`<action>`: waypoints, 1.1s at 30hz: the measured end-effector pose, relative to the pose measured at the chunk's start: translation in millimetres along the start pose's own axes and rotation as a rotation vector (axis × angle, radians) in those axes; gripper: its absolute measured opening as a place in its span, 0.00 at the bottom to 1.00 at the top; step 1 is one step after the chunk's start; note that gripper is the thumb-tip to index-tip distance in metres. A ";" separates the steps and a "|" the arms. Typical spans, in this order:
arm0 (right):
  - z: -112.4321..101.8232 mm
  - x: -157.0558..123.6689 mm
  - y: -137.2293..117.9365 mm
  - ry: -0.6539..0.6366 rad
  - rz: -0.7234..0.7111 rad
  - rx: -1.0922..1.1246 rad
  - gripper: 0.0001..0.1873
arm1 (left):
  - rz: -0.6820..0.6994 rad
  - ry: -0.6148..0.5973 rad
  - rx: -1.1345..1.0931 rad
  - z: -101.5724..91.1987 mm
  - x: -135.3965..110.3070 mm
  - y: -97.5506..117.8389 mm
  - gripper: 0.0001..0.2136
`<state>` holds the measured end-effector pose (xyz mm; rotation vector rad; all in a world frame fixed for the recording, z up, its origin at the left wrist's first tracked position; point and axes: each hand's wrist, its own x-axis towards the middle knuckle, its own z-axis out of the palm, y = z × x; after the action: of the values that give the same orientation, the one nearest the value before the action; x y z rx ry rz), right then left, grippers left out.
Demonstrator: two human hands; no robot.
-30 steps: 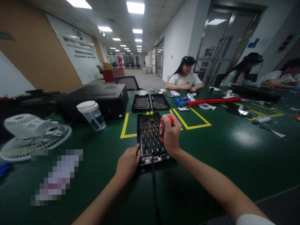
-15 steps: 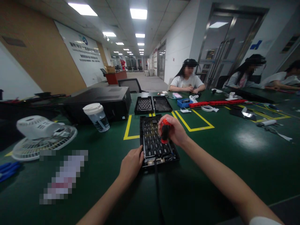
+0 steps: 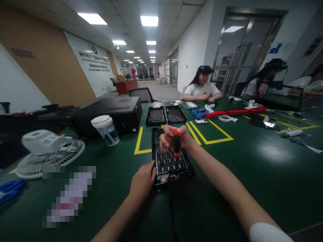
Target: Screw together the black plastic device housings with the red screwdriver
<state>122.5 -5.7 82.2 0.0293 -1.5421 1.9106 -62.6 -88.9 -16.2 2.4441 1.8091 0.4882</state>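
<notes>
A black open case (image 3: 169,158) with rows of oval cells inside lies on the green table before me. My left hand (image 3: 143,177) grips its left edge near the front corner. Over the middle of the case, my right hand (image 3: 168,138) is closed around a red-and-black screwdriver (image 3: 177,144), handle toward me. The screwdriver's shaft points down at the case, but its tip is too small to make out. A black strap (image 3: 172,205) runs from the case's front end toward me.
Behind the case sits an opened black box (image 3: 176,114) in two halves. To the left are a lidded cup (image 3: 105,130), a white fan (image 3: 50,156) and a black computer tower (image 3: 111,116). A blue tray (image 3: 198,113) stands at the back right; people sit across the table.
My right hand has turned the screwdriver more upright and its fingers have loosened and shifted left. My left hand stays at the case edge. The view has tilted slightly.
</notes>
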 end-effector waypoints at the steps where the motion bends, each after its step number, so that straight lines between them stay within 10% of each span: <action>1: -1.0 0.9 1.0 -0.026 0.034 0.012 0.18 | 0.000 -0.001 0.001 0.3 0.1 -0.3 0.17; 21: 5.4 -3.2 11.2 -0.502 0.033 0.281 0.15 | -0.013 -0.014 -0.030 4.3 2.0 -2.2 0.18; 33: 7.2 -6.0 16.2 -0.439 0.002 0.305 0.15 | -0.017 -0.017 -0.036 6.4 2.1 -3.4 0.18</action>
<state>116.2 -16.2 67.9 0.6170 -1.4945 2.2266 -63.4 -85.0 -22.6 2.4000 1.7969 0.4933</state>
